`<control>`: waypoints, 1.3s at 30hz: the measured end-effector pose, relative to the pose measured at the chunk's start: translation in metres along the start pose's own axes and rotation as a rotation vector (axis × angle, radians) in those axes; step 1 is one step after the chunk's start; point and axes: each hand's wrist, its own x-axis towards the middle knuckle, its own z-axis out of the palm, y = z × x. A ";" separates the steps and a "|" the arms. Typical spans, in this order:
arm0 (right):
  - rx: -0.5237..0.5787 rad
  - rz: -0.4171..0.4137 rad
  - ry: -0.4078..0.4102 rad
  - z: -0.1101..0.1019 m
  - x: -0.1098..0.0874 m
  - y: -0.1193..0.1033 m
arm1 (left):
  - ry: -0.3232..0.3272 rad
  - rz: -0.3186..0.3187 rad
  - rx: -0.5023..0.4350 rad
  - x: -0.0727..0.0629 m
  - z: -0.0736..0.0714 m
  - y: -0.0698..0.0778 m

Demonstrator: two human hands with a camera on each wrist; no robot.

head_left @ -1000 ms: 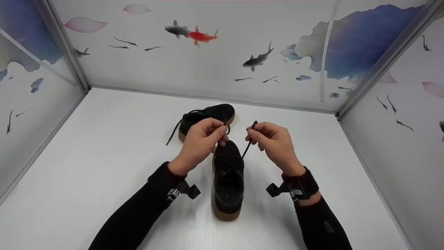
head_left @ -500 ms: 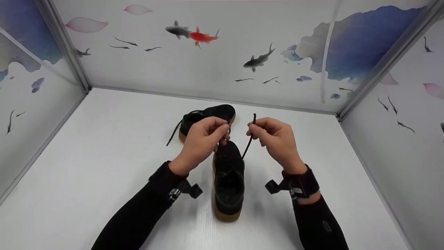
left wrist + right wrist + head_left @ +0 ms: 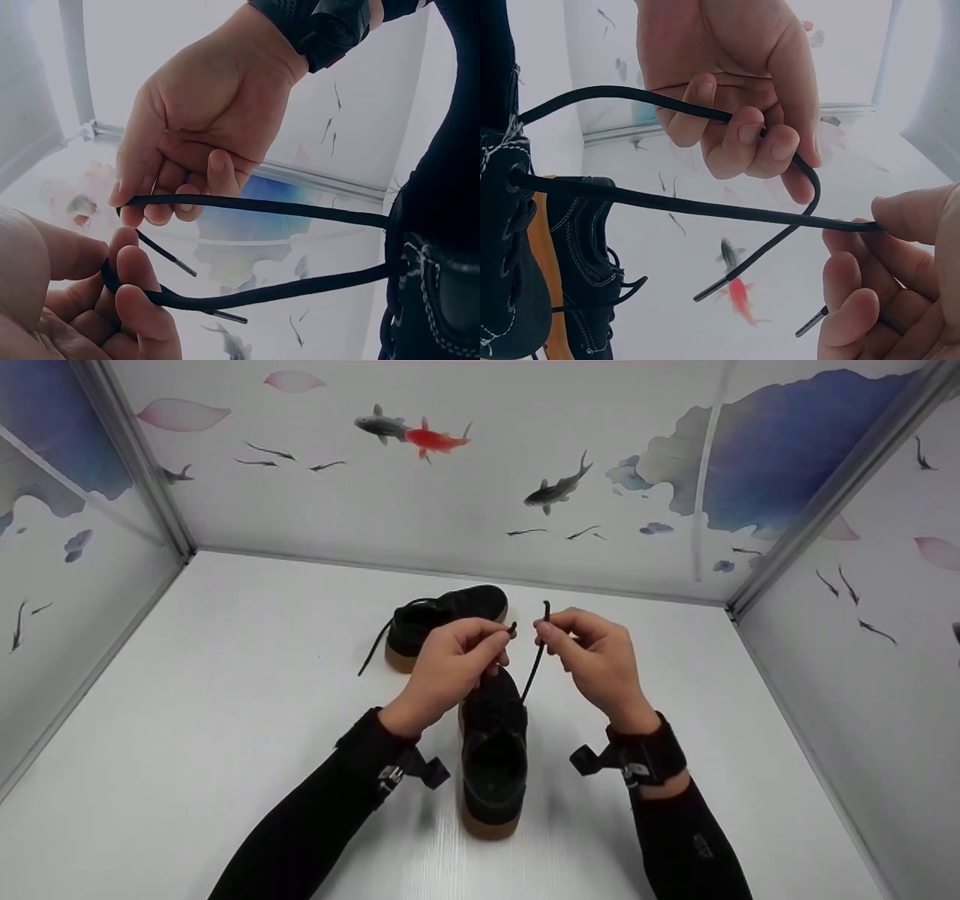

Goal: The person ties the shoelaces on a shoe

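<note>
A black shoe (image 3: 491,802) with a tan sole stands on the white table, its toe pointing away. My left hand (image 3: 450,656) is above its toe, pinching one black shoelace end (image 3: 300,289) between thumb and fingers. Just to the right, my right hand (image 3: 604,660) pinches the other shoelace end (image 3: 645,199). Both laces run taut or gently curved from the top eyelets, and their tips (image 3: 711,289) hang free past the fingers. The hands are close together but apart. In the right wrist view one lace passes across the other.
A second black shoe (image 3: 472,601) lies behind the left hand, toe to the right, with a loose lace (image 3: 373,649) trailing onto the table. White panels with painted fish (image 3: 439,437) enclose the table (image 3: 247,675) at the back and sides.
My left hand has moved right, toward the right hand, and its lace end now shows above the fingertips. The right hand has risen slightly with its lace. Both shoes stay in place.
</note>
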 end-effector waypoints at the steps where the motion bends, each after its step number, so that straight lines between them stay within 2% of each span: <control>1: 0.003 -0.003 -0.001 0.000 0.000 0.000 | -0.004 0.004 0.000 0.000 0.001 -0.001; 9: 0.185 0.067 0.005 -0.001 0.003 0.001 | -0.033 0.024 0.002 0.003 0.004 -0.008; 17: 0.291 0.141 0.021 0.003 0.002 -0.001 | -0.068 -0.010 0.023 0.003 0.008 -0.011; 27: 0.299 0.161 0.016 0.005 0.001 -0.001 | -0.097 -0.015 0.032 0.001 0.010 -0.011; 39: 0.290 0.182 0.022 0.006 0.001 0.000 | -0.088 0.037 0.095 0.001 0.009 -0.016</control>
